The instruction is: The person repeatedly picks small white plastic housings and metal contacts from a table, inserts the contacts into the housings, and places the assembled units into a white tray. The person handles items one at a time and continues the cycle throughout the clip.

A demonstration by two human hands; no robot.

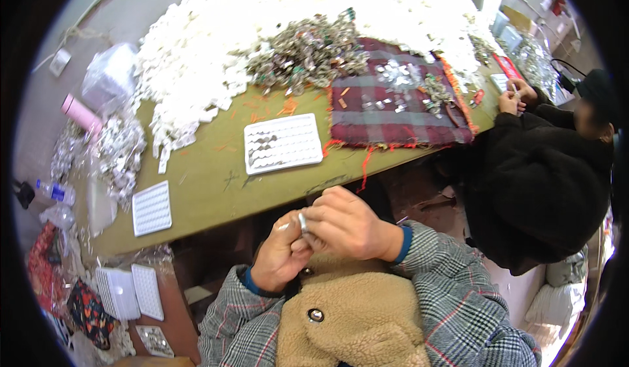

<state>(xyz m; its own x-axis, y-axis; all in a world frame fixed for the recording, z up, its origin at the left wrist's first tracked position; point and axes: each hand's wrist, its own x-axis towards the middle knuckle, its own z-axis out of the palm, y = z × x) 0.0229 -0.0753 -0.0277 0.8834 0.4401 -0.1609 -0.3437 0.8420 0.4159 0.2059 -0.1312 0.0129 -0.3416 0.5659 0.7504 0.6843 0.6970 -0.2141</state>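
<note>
The left hand (283, 254) and right hand (347, 226) pinch a small white piece (303, 222) by the table (209, 177). A white tray (298, 149), checked cloth (367, 121) and big white heap (203, 39) lie there.

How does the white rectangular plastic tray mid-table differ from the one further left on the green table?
The middle tray has small dark pieces toward its left side; the left tray shows none. The middle tray appears wider than deep; the left tray, deeper than wide. Both are white, rectangular and patterned in rows, lying on the green table.
</note>
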